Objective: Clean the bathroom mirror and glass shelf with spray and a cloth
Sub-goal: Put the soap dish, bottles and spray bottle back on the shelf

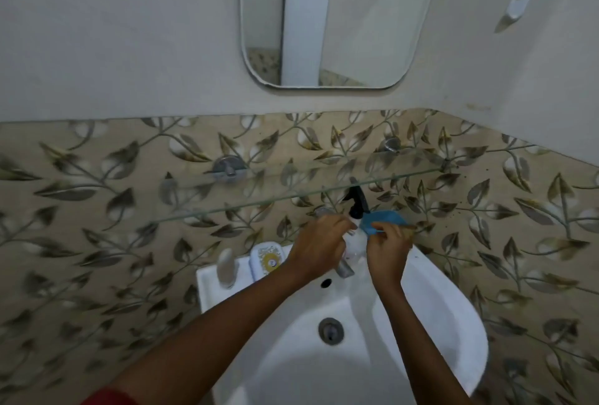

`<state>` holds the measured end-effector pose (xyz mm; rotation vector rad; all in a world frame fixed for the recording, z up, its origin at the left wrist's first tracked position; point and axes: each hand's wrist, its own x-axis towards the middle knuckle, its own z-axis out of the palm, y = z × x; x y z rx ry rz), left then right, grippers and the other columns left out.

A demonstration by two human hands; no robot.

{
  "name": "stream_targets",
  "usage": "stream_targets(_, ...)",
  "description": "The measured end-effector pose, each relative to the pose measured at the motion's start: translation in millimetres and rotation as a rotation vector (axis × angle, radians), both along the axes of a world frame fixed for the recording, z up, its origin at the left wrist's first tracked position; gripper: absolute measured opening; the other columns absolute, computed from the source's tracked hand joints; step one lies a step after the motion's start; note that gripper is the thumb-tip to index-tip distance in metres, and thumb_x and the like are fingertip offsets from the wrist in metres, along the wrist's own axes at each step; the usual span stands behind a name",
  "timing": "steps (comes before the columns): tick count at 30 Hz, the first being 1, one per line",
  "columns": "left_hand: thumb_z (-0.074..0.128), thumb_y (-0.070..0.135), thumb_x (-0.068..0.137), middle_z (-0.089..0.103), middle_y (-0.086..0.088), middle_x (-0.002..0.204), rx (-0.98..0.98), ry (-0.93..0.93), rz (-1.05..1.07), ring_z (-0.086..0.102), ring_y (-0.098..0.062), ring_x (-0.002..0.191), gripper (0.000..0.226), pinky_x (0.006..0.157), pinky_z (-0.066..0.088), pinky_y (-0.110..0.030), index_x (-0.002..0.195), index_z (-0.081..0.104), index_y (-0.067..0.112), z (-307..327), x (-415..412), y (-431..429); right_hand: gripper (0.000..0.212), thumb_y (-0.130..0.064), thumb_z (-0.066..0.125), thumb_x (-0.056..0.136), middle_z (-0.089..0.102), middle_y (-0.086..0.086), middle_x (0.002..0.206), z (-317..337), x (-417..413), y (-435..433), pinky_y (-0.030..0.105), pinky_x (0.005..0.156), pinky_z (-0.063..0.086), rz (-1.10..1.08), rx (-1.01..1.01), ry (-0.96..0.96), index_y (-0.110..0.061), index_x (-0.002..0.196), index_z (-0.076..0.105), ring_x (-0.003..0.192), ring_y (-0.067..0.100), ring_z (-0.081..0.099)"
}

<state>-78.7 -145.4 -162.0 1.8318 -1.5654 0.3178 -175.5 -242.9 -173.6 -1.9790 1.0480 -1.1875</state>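
A rounded mirror (340, 18) hangs on the white wall above a clear glass shelf (259, 190) fixed to the leaf-patterned tiles. Below the shelf, at the back of the basin, stands a clear spray bottle (355, 237) with a black trigger head. My left hand (316, 244) grips the bottle from its left side. My right hand (387, 250) pinches a blue cloth (382, 220) that lies just right of the bottle.
A white washbasin (447, 307) fills the lower middle, with a drain (330, 330) and a tap partly hidden under my hands. A soap dish with a printed soap pack (267, 258) and a pale dispenser (226, 267) sit on its back left ledge.
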Motion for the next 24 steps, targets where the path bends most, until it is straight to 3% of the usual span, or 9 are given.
stream_targets(3,0.039,0.015,0.073,0.070,-0.012,0.090,-0.068,0.036,0.089,0.057,-0.021,0.085,0.032,0.075,0.042,-0.031,0.087,0.067,0.008,2,19,49,0.023,0.012,0.052,0.076,0.067,0.018,0.095,-1,8,40,0.036,0.077,0.048,0.109,0.018,-0.034,0.003,0.091,0.067,0.090,0.031,0.061)
stream_targets(7,0.040,0.015,0.074,0.071,-0.008,0.093,-0.106,0.041,0.300,0.059,-0.021,0.088,0.034,0.079,0.045,-0.032,0.090,0.069,0.009,-5,48,104,0.017,0.009,0.051,0.082,0.066,0.019,0.088,-12,23,80,0.036,0.071,0.046,0.276,0.047,0.029,0.004,0.084,0.067,0.084,0.032,0.061)
stream_targets(10,0.061,0.010,0.073,0.071,-0.010,0.102,-0.095,0.311,0.525,0.063,-0.028,0.096,0.030,0.086,0.049,-0.035,0.102,0.069,0.010,-30,72,133,0.020,0.008,0.051,0.083,0.068,0.017,0.100,-25,40,100,0.026,0.078,0.043,0.412,0.129,0.120,0.003,0.092,0.068,0.096,0.029,0.063)
stream_targets(12,0.065,0.017,0.075,0.064,-0.009,0.116,0.066,0.515,0.632,0.058,-0.029,0.110,0.044,0.093,0.046,-0.038,0.118,0.060,0.015,-47,84,142,0.023,0.004,0.052,0.083,0.066,0.016,0.107,-32,52,108,0.026,0.079,0.043,0.454,0.195,0.243,0.000,0.100,0.067,0.100,0.028,0.062)
stream_targets(16,0.062,0.037,0.079,0.054,-0.007,0.128,0.369,0.565,0.776,0.050,-0.030,0.119,0.057,0.097,0.042,-0.042,0.131,0.045,0.020,-69,94,143,0.038,-0.013,0.062,0.076,0.060,0.016,0.114,-54,69,112,0.038,0.088,0.049,0.473,0.186,0.476,-0.009,0.114,0.061,0.110,0.033,0.056)
stream_targets(18,0.062,0.041,0.077,0.060,-0.007,0.122,0.388,0.529,0.793,0.054,-0.030,0.114,0.050,0.092,0.045,-0.040,0.122,0.051,0.021,-71,93,142,0.043,-0.020,0.063,0.071,0.059,0.016,0.114,-64,74,112,0.039,0.086,0.050,0.432,0.174,0.552,-0.011,0.113,0.058,0.110,0.035,0.055)
stream_targets(21,0.058,0.043,0.079,0.068,-0.006,0.102,0.340,0.478,0.827,0.063,-0.029,0.097,0.030,0.082,0.046,-0.035,0.098,0.059,0.020,-75,94,143,0.062,-0.023,0.070,0.075,0.047,0.017,0.125,-66,74,118,0.036,0.095,0.042,0.416,0.214,0.611,-0.012,0.130,0.044,0.117,0.036,0.046)
stream_targets(24,0.049,0.048,0.083,0.069,-0.006,0.093,0.263,0.477,0.799,0.064,-0.028,0.090,0.033,0.079,0.046,-0.035,0.089,0.060,0.018,-79,92,142,0.084,-0.033,0.072,0.076,0.040,0.017,0.133,-73,78,124,0.037,0.099,0.039,0.429,0.237,0.659,-0.013,0.143,0.025,0.123,0.036,0.042)
